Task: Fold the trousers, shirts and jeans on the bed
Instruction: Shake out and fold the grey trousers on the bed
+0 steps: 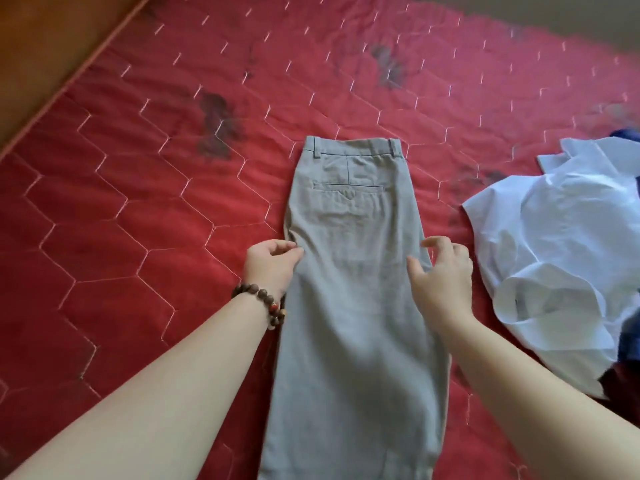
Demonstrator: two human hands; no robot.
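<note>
While no brand, label or writing can be read anywhere, the pair of light grey woven trousers [349,271] shows plenty of detail: it lies flat on the red quilted bed cover with pale hexagon stitching [138,209], folded lengthwise so one leg sits on the other, waistband at the far end and legs running toward the person. Belt loops, a dark-stitched seam and a welt back pocket with a small pointed flap face up. The cloth is faintly creased around the seat.

At the left edge of the trousers, near the seat, the left hand [272,263] pinches the fabric between thumb and curled fingers; its grip is narrow and holds the trouser edge. A brown wooden bead bracelet with one red bead [265,303] circles that wrist. At the right edge, the right hand [441,275] is over the trousers with thumb and fingers spread wide, holding nothing; whether it touches the cloth cannot be told.

Well to the right lies a crumpled white shirt [557,244], with dark blue cloth [627,136] showing behind it. Dark stains mark the bed cover.
</note>
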